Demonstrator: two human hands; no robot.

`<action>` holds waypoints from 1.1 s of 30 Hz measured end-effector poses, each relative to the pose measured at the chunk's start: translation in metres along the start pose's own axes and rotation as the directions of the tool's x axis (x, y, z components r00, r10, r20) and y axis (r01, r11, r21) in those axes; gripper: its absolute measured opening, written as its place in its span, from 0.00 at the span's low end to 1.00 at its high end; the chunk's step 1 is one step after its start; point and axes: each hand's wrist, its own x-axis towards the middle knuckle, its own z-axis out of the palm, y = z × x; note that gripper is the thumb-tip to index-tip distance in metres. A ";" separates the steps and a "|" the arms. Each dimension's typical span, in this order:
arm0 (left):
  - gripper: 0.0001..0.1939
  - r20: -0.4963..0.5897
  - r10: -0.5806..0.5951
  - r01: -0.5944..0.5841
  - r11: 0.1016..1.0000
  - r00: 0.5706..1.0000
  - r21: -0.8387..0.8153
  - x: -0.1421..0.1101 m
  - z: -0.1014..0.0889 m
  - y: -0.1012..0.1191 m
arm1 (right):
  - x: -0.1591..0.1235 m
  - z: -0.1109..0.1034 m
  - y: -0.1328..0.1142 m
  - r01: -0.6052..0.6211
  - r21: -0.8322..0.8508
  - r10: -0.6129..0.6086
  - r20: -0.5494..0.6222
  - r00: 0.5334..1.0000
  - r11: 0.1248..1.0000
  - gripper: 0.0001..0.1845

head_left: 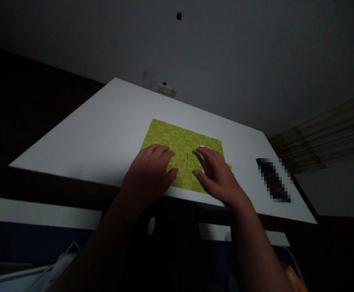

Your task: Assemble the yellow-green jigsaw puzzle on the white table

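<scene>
A yellow-green jigsaw puzzle (pixel 180 138) with a checked pattern lies flat on a white table (pixel 98 138). My left hand (pixel 148 174) rests palm down on its near left part, fingers spread and holding nothing. My right hand (pixel 216 176) lies on the puzzle's right part, its fingertips among the pieces. Between those fingers, a white gap (pixel 201 165) shows the table through the puzzle. A small green corner of a piece (pixel 229 166) sticks out past my right hand. My hands hide the puzzle's near edge.
A pixelated dark object (pixel 273 180) lies on the table's right side. The table's far end meets a grey wall, which carries a small wall switch plate (pixel 167 90). A brown curtain (pixel 320 138) hangs at the right, and the table's near edge runs under my forearms.
</scene>
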 end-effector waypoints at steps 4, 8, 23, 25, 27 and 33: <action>0.20 0.014 0.007 -0.007 1.000 1.000 0.018 0.001 0.000 -0.001 | 0.005 0.000 0.000 0.000 -0.029 0.002 0.058 0.998 1.000 0.39; 0.20 0.048 0.010 -0.012 0.999 0.999 0.039 0.002 -0.004 0.000 | 0.015 -0.006 -0.002 0.004 -0.030 -0.001 0.090 0.996 1.000 0.38; 0.19 0.068 -0.006 0.003 0.999 0.998 0.045 0.004 -0.006 0.000 | 0.025 -0.009 0.020 -0.215 0.527 0.409 -0.286 0.867 0.822 0.26; 0.19 0.064 -0.003 0.000 0.999 0.998 0.049 0.004 -0.006 0.000 | 0.015 -0.010 0.029 -0.255 0.515 0.432 -0.257 0.865 0.818 0.24; 0.18 0.054 0.003 -0.006 0.999 0.999 0.054 0.004 -0.006 0.000 | 0.006 -0.011 0.035 -0.287 0.491 0.440 -0.231 0.868 0.823 0.22; 0.19 0.053 0.018 -0.022 0.998 0.998 0.064 0.004 -0.005 0.000 | 0.002 -0.011 0.036 -0.237 0.369 0.312 -0.156 0.937 0.898 0.17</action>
